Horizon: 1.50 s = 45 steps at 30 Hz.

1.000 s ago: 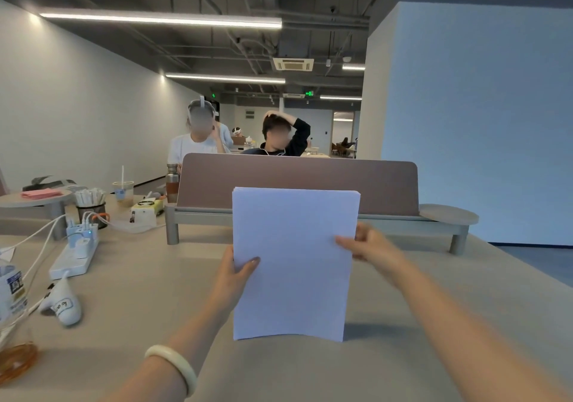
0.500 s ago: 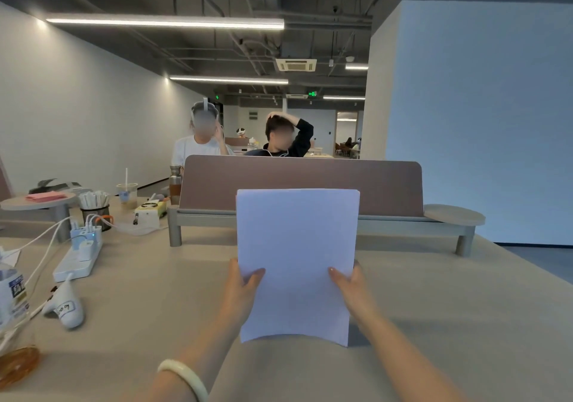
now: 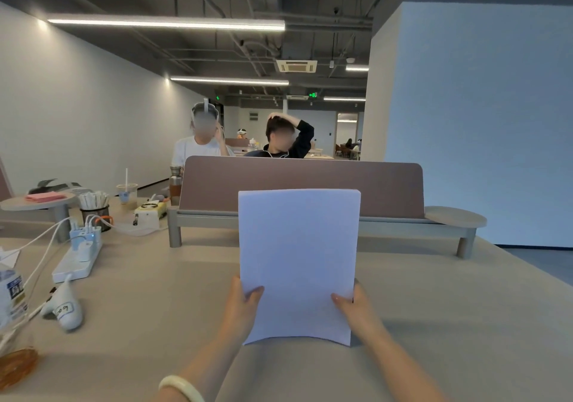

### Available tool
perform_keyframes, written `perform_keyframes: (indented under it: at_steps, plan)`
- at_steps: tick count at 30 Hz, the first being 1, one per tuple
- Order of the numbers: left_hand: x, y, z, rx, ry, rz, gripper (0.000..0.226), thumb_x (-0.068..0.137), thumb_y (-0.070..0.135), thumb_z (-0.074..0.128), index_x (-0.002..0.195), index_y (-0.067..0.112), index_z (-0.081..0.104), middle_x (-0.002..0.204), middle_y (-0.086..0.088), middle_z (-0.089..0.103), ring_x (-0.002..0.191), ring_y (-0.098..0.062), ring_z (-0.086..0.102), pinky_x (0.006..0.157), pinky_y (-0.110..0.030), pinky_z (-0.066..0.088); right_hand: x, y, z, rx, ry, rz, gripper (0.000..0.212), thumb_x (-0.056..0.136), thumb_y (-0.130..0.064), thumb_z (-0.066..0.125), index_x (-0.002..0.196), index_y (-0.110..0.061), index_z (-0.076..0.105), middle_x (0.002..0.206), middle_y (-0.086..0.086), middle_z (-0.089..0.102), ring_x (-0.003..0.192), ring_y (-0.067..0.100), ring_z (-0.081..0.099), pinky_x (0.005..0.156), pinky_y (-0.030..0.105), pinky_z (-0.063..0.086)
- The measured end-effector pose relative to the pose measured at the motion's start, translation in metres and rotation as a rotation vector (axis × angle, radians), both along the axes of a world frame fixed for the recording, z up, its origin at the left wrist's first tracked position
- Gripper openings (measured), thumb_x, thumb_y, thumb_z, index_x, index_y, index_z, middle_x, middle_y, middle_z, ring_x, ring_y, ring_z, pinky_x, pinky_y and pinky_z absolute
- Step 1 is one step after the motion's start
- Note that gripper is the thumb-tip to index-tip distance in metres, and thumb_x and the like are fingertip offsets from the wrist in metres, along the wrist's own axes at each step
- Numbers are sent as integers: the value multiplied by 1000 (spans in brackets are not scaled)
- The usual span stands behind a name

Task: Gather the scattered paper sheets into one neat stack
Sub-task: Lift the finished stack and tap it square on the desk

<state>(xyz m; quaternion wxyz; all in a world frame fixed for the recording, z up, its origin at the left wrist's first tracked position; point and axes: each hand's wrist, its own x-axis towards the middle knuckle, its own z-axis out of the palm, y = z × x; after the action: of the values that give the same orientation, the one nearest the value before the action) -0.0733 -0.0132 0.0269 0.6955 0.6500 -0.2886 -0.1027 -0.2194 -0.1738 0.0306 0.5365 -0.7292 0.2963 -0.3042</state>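
Observation:
A stack of white paper sheets (image 3: 297, 259) stands upright in portrait, its bottom edge on or just above the beige table (image 3: 449, 324). My left hand (image 3: 240, 308) grips the stack's lower left edge, thumb across the front. My right hand (image 3: 356, 307) grips the lower right edge in the same way. The sheets' edges look aligned; the bottom edge bows slightly. No loose sheets lie on the table in view.
A brown divider panel on a bench-like shelf (image 3: 300, 187) stands behind the paper. At the left are a power strip with chargers (image 3: 77, 259), a white device (image 3: 63, 308), a pen cup (image 3: 94, 212), a bottle (image 3: 11, 296) and a drink cup (image 3: 126, 192). Two people sit beyond the divider.
My right hand slid from the stack's upper right edge down to the lower right edge. The left hand kept its grip. The stack stayed upright.

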Motion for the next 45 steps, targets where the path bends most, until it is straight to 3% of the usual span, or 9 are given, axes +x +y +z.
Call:
perform_keyframes:
  at_steps: [3,8,12,17,22,30,36,41,45]
  plan:
    - [6,7,15,-1,5,20,44,84,9,65,119,19,40,113,1,56,115,-26,54,78,-28,49,-3,-7,32,-93,13,1,24,90,-3,52,110,-17,48,111,7,61,98,24,59,83,35,49]
    - [45,37,63,-5,-163,329,110,69,24,83,150,25,9,154,-3,18,143,-20,22,114,-46,28,-16,-24,124,-626,340,67,9,89,-9,54,89,-18,51,95,2,53,89,21,50,67,31,35]
    - [48,47,70,77,-254,138,93,69,26,82,145,21,29,146,1,39,134,-20,39,102,-38,41,-10,-5,174,-940,583,171,21,90,-11,54,77,-22,41,101,4,53,89,21,47,68,32,36]
    - [45,50,27,66,5,-146,55,62,31,77,113,17,60,111,-4,70,98,-20,68,74,-31,55,6,15,160,-1078,781,303,10,91,-6,50,89,-15,45,108,9,53,96,24,49,74,30,35]
    - [38,49,10,82,61,-161,26,81,16,72,106,19,64,99,3,75,90,-15,71,71,-27,54,-5,-5,144,-893,628,330,31,82,-17,67,67,-30,42,80,-7,50,81,18,48,62,27,36]
    - [35,52,10,99,55,-195,41,74,30,70,113,22,61,107,3,73,95,-16,71,80,-35,55,-72,-54,70,-76,144,154,47,73,-23,79,115,-18,59,107,0,72,100,15,67,93,36,53]
    - [26,50,5,72,52,-171,25,90,16,62,115,20,59,107,1,72,94,-18,70,75,-30,54,-50,-18,6,46,-9,72,19,88,-13,62,107,-16,58,109,3,68,90,13,67,69,20,54]
    - [27,47,20,14,46,-137,30,91,16,59,120,20,53,110,-1,69,99,-21,68,74,-30,55,-40,-17,28,-25,-95,7,19,91,-16,58,109,-21,57,105,0,69,94,21,68,85,40,55]
    - [22,45,3,19,76,-145,35,91,15,60,124,18,51,116,-5,67,99,-20,67,77,-30,54,-42,-11,16,-13,-91,11,19,85,-17,65,102,-19,58,104,6,69,88,19,67,80,36,54]
